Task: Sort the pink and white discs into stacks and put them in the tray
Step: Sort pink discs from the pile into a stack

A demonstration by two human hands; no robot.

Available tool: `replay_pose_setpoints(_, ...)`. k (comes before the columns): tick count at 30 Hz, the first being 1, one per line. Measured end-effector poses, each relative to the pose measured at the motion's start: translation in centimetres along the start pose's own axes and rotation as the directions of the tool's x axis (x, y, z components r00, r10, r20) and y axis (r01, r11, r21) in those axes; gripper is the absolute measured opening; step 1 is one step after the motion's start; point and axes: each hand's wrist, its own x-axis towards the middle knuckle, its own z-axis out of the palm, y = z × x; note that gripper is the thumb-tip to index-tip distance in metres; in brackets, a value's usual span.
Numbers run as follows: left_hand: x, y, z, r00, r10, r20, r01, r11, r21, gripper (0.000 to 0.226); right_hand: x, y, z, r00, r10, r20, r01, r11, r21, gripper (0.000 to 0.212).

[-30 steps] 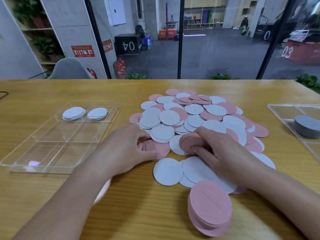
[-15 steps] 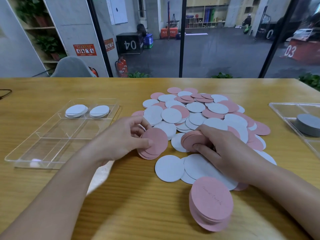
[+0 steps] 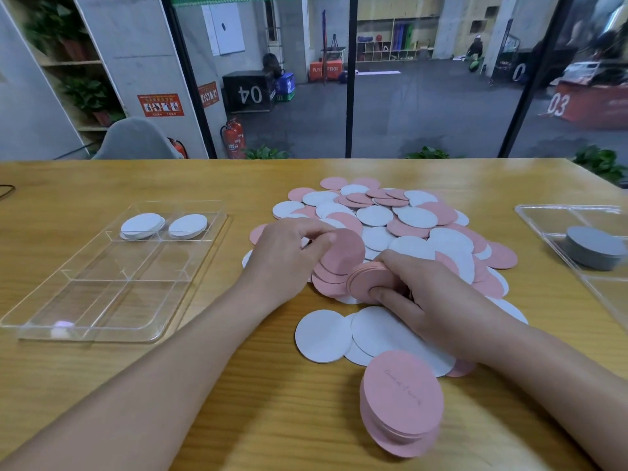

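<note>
A heap of pink and white discs covers the middle of the wooden table. My left hand pinches a few pink discs lifted at the heap's near left edge. Beside it, my right hand grips a small stack of pink discs held on edge. A tall pink stack stands near the front. The clear compartment tray lies to the left, with two white stacks in its far compartments.
A second clear tray at the right edge holds a grey disc stack. Loose white discs lie under my right wrist. Beyond the table's far edge stand glass panes and a grey chair.
My left hand has picked up a few pink discs from the table and carried them right and up, close to the stack in my right hand. The right hand barely moved.
</note>
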Motion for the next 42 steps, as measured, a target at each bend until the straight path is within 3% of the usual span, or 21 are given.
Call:
replay_pose_setpoints(4, 0.8, -0.3, 0.2, 0.998, -0.044, -0.04, 0.045, 0.999, 0.024, 0.015, -0.1, 0.3, -0.1, 1.0, -0.003, 0.008, 0.003, 1.0, 0.003, 0.03)
replay_pose_setpoints(12, -1.2, -0.7, -2.1, 0.996, -0.083, -0.029, 0.07, 0.944, -0.322, 0.034, -0.1, 0.7, 0.0, 1.0, -0.003, -0.008, 0.003, 1.0, 0.023, 0.032)
replay_pose_setpoints(15, -1.4, -0.6, -2.5, 1.0, -0.024, 0.019, 0.029, 0.96, -0.278, 0.01, -0.1, 0.9, 0.0, 1.0, -0.004, -0.012, 0.004, 0.999, 0.043, 0.028)
replay_pose_setpoints(19, -1.4, -0.6, -2.4, 0.999, -0.015, 0.052, 0.027, 0.971, -0.236, 0.027, -0.1, 1.0, -0.2, 1.0, 0.005, -0.029, -0.003, 0.998, 0.07, 0.026)
replay_pose_setpoints(23, -1.5, -0.4, -2.6, 0.999, -0.006, 0.036, 0.013, 0.98, -0.199, 0.008, -0.1, 0.9, -0.4, 0.998, 0.013, -0.054, -0.009, 0.997, 0.07, 0.023)
replay_pose_setpoints(28, -2.2, 0.4, -1.4, 0.974, 0.091, 0.207, -0.038, 0.968, -0.247, 0.015, -0.1, 0.6, -0.6, 0.995, 0.048, -0.086, -0.037, 0.991, 0.126, 0.011)
replay_pose_setpoints(32, -2.9, 1.2, -0.3, 0.94, 0.13, 0.316, -0.023, 0.947, -0.319, 0.027, -0.1, 0.6, -0.1, 1.0, -0.003, -0.02, 0.004, 1.0, 0.029, 0.011)
replay_pose_setpoints(34, -2.8, 0.9, 0.0, 0.972, 0.093, 0.215, -0.048, 0.977, -0.206, 0.026, 0.0, 0.6, 0.2, 1.0, -0.001, -0.004, 0.001, 1.0, -0.005, 0.017)
replay_pose_setpoints(37, -1.9, 0.1, -0.1, 0.998, 0.065, -0.005, -0.064, 0.989, 0.131, 0.009, 0.0, 0.5, 0.4, 1.0, 0.008, -0.005, -0.008, 0.999, -0.037, 0.025)
replay_pose_setpoints(42, -0.8, -0.7, 0.4, 0.999, -0.005, 0.032, -0.009, 0.907, 0.421, 0.044, 0.0, 0.2, 0.4, 1.0, -0.009, 0.012, 0.01, 0.999, -0.039, 0.017)
